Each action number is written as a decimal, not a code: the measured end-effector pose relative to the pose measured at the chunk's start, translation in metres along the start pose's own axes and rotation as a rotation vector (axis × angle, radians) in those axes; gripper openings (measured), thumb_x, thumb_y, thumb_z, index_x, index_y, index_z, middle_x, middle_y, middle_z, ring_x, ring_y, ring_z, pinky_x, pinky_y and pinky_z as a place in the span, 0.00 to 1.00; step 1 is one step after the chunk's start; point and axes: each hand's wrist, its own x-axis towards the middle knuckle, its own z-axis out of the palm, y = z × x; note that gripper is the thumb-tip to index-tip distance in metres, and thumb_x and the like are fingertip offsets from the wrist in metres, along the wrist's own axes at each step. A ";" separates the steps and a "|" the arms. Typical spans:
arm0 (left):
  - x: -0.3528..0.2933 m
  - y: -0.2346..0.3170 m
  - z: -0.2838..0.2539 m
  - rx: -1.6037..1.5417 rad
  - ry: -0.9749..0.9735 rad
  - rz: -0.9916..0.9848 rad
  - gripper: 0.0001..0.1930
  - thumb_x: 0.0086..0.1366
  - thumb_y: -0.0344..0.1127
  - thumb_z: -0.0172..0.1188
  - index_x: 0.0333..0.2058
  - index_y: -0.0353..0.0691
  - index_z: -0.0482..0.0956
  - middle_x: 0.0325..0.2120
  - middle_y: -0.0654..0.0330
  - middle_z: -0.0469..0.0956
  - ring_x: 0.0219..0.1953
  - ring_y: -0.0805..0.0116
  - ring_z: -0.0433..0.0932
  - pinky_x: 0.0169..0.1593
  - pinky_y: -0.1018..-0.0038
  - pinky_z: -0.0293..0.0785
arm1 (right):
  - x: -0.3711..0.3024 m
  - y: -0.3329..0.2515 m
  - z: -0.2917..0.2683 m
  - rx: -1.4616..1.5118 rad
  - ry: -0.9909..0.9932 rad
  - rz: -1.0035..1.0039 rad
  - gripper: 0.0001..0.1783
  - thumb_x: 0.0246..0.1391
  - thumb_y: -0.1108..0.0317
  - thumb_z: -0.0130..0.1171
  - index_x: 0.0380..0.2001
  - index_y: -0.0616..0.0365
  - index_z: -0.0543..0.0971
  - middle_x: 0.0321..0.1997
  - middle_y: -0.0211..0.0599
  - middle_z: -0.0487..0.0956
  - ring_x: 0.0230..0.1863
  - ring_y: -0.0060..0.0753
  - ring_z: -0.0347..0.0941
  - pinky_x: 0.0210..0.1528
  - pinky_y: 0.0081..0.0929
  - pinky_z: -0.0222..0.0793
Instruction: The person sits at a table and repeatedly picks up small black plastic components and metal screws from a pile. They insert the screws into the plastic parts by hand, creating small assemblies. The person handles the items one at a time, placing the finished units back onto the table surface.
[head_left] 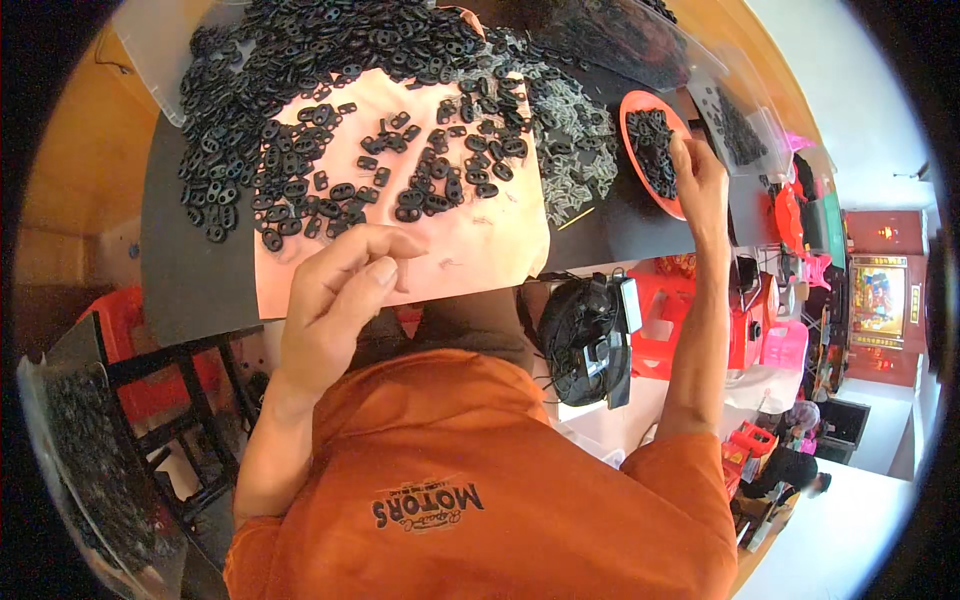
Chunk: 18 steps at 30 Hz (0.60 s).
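Observation:
My left hand (pixel 345 300) hovers at the near edge of a pale pinkish sheet (pixel 475 245), its fingers loosely curled, with a gap between thumb and forefinger and nothing visible in them. Loose on the sheet lie many small black oval pieces with two holes (pixel 437 175), resembling cord-lock bodies. My right hand (pixel 705 185) is over the right side of a red oval dish (pixel 636 101), thumb and fingers drawn together; whatever is between them is hidden. The dish holds small, longish black pieces (pixel 652 150).
A large heap of black two-hole pieces (pixel 225 130) covers the far left of the dark table (pixel 165 240). Tiny pale grey pieces (pixel 575 125) form a pile right of the sheet, near a thin yellow stick (pixel 576 218). Clear plastic bins (pixel 765 140) stand behind. A black bag (pixel 580 335) sits below the table.

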 end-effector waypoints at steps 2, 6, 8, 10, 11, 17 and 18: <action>-0.003 -0.003 -0.002 -0.110 -0.011 0.014 0.14 0.65 0.35 0.45 0.41 0.31 0.73 0.33 0.60 0.73 0.31 0.79 0.67 0.35 0.82 0.63 | -0.014 -0.025 0.011 0.164 0.087 -0.043 0.18 0.57 0.56 0.51 0.33 0.63 0.75 0.26 0.33 0.74 0.29 0.22 0.67 0.33 0.25 0.64; 0.007 -0.008 0.012 -0.406 -0.014 0.027 0.20 0.67 0.42 0.40 0.43 0.30 0.71 0.39 0.56 0.74 0.38 0.72 0.70 0.44 0.76 0.66 | -0.046 -0.109 0.013 0.476 -0.041 -0.111 0.09 0.56 0.68 0.53 0.36 0.62 0.76 0.31 0.36 0.75 0.31 0.22 0.68 0.32 0.20 0.65; 0.009 -0.007 0.010 -0.557 -0.070 -0.035 0.22 0.68 0.44 0.37 0.45 0.29 0.70 0.43 0.54 0.73 0.40 0.71 0.70 0.47 0.74 0.65 | -0.053 -0.137 0.024 0.475 -0.100 -0.464 0.11 0.52 0.71 0.55 0.39 0.61 0.75 0.35 0.40 0.75 0.33 0.30 0.71 0.33 0.24 0.68; 0.008 -0.006 0.010 -0.671 -0.125 -0.051 0.23 0.68 0.45 0.37 0.46 0.29 0.70 0.45 0.54 0.73 0.40 0.71 0.70 0.47 0.74 0.65 | -0.061 -0.171 0.024 0.502 -0.266 -0.587 0.17 0.47 0.71 0.58 0.43 0.59 0.73 0.37 0.42 0.73 0.35 0.40 0.72 0.34 0.28 0.70; 0.006 -0.004 0.012 -0.758 -0.098 -0.110 0.23 0.68 0.46 0.38 0.46 0.29 0.70 0.44 0.55 0.73 0.39 0.71 0.71 0.47 0.74 0.65 | -0.064 -0.180 0.031 0.510 -0.239 -0.694 0.19 0.44 0.71 0.59 0.43 0.60 0.73 0.37 0.42 0.72 0.34 0.38 0.72 0.34 0.27 0.69; -0.014 -0.005 0.018 -0.383 -0.331 -0.057 0.24 0.66 0.47 0.47 0.49 0.29 0.66 0.44 0.55 0.72 0.49 0.69 0.69 0.54 0.73 0.62 | -0.079 -0.185 0.044 0.460 -0.321 -0.963 0.20 0.38 0.66 0.63 0.37 0.62 0.73 0.28 0.41 0.70 0.27 0.41 0.69 0.26 0.33 0.67; -0.018 0.004 0.021 -0.385 -0.392 -0.020 0.25 0.65 0.47 0.48 0.50 0.29 0.65 0.44 0.55 0.71 0.50 0.69 0.68 0.54 0.73 0.61 | -0.083 -0.182 0.039 0.455 -0.358 -0.966 0.20 0.37 0.65 0.64 0.35 0.63 0.73 0.26 0.40 0.69 0.25 0.41 0.69 0.24 0.34 0.66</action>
